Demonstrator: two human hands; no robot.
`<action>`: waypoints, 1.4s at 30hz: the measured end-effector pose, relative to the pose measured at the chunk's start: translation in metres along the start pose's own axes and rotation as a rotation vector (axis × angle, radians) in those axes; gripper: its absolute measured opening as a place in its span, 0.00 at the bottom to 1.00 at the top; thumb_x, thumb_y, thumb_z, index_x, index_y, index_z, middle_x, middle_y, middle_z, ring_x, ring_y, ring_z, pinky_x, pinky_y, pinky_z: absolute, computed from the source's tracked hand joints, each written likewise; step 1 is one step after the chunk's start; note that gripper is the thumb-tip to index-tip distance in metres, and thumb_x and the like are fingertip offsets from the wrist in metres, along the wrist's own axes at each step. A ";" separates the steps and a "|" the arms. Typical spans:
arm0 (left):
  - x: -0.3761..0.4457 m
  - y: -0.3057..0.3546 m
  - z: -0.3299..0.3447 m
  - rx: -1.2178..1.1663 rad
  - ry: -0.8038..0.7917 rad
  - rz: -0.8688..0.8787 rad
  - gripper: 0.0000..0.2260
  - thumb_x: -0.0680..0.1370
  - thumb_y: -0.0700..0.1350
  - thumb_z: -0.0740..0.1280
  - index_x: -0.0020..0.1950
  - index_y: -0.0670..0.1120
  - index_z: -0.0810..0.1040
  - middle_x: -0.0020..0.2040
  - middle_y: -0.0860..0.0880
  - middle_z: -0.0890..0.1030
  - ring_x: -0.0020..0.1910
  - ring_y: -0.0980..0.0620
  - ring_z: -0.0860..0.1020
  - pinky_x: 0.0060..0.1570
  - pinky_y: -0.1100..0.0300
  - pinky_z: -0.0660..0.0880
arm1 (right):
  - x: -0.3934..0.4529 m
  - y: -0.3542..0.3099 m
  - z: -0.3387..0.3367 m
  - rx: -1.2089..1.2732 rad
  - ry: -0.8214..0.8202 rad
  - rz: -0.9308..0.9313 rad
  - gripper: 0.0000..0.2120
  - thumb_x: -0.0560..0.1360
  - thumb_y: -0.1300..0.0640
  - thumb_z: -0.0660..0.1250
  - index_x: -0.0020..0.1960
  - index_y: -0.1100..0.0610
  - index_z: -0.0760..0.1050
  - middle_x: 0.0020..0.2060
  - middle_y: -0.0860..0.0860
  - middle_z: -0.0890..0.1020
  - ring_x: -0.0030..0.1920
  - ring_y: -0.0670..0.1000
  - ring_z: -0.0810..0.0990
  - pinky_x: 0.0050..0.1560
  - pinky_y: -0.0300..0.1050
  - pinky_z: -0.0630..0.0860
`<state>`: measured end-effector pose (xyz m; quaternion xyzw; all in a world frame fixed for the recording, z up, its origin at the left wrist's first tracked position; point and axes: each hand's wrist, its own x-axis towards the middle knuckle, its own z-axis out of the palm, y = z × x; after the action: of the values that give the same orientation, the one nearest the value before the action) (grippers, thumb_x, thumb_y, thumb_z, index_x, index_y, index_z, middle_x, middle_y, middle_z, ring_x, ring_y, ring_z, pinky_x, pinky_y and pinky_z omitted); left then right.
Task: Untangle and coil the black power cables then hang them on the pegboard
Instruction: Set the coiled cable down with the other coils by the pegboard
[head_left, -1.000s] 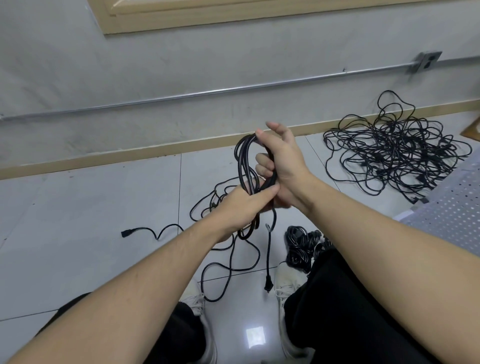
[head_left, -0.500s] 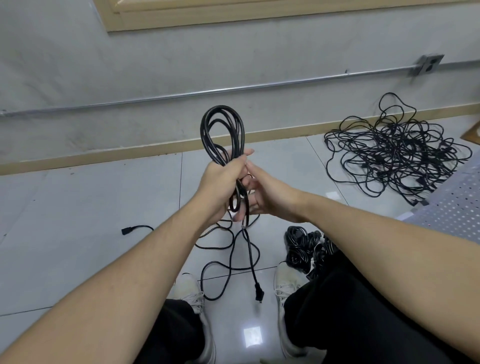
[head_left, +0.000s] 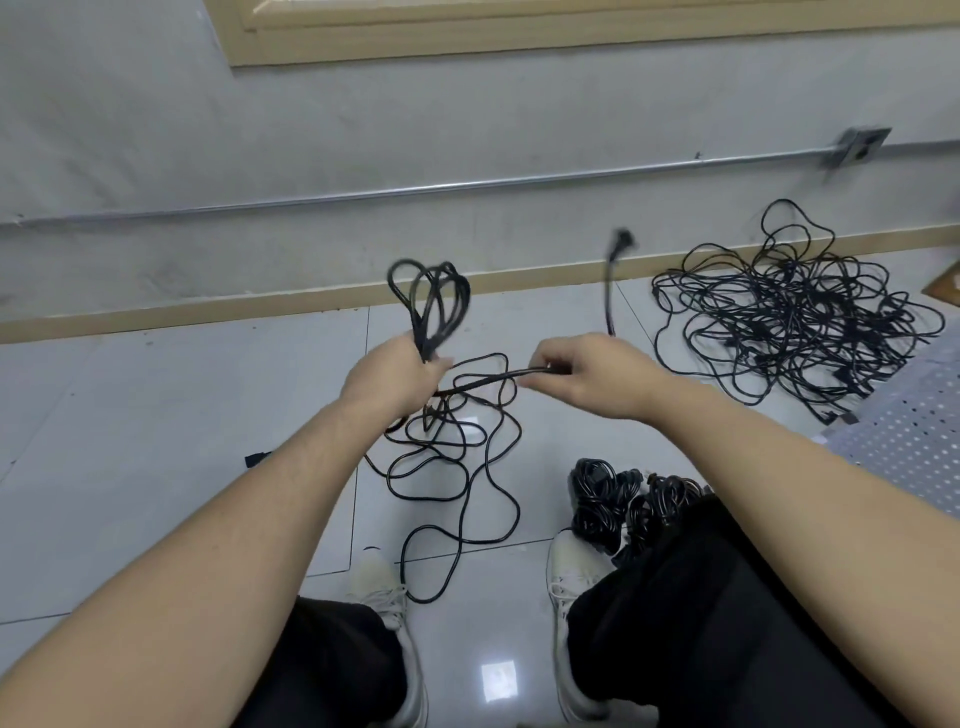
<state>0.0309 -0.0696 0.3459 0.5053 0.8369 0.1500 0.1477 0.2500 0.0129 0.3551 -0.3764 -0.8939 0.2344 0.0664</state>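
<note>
Gripping coil (head_left: 431, 306) in left hand (head_left: 395, 379), you are pinching free cable run (head_left: 488, 382) with right hand (head_left: 582, 374) (fingers curled on it). Run is stretching sideways between fists, plug end (head_left: 621, 241) whipping up beyond right hand; tangled pile (head_left: 795, 317) is lying farther right.

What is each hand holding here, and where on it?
Left hand grips the coil at its base. Right hand pinches the same cable's free stretch near the plug end.
</note>
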 end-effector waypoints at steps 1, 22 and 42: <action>-0.003 0.002 0.000 -0.012 -0.079 0.023 0.18 0.82 0.62 0.62 0.59 0.49 0.78 0.47 0.49 0.79 0.49 0.45 0.76 0.48 0.55 0.72 | -0.003 0.005 -0.004 -0.003 0.041 -0.012 0.10 0.77 0.38 0.67 0.45 0.43 0.77 0.34 0.40 0.79 0.38 0.43 0.76 0.45 0.44 0.73; -0.044 0.038 0.026 -0.048 -0.366 0.466 0.11 0.69 0.61 0.76 0.41 0.57 0.82 0.33 0.55 0.79 0.36 0.54 0.78 0.43 0.51 0.78 | 0.012 0.037 -0.012 0.659 0.107 -0.104 0.03 0.71 0.59 0.78 0.43 0.54 0.85 0.40 0.44 0.86 0.43 0.42 0.82 0.51 0.37 0.75; -0.013 0.005 0.032 -0.125 -0.165 -0.021 0.17 0.74 0.43 0.69 0.60 0.58 0.73 0.33 0.55 0.75 0.29 0.53 0.72 0.30 0.60 0.64 | -0.002 -0.017 0.029 -0.551 -0.088 -0.542 0.14 0.86 0.47 0.54 0.60 0.51 0.76 0.53 0.48 0.82 0.50 0.57 0.80 0.47 0.47 0.73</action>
<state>0.0533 -0.0759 0.3197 0.4969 0.8161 0.1583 0.2491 0.2317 -0.0093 0.3372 -0.1198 -0.9924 -0.0248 -0.0159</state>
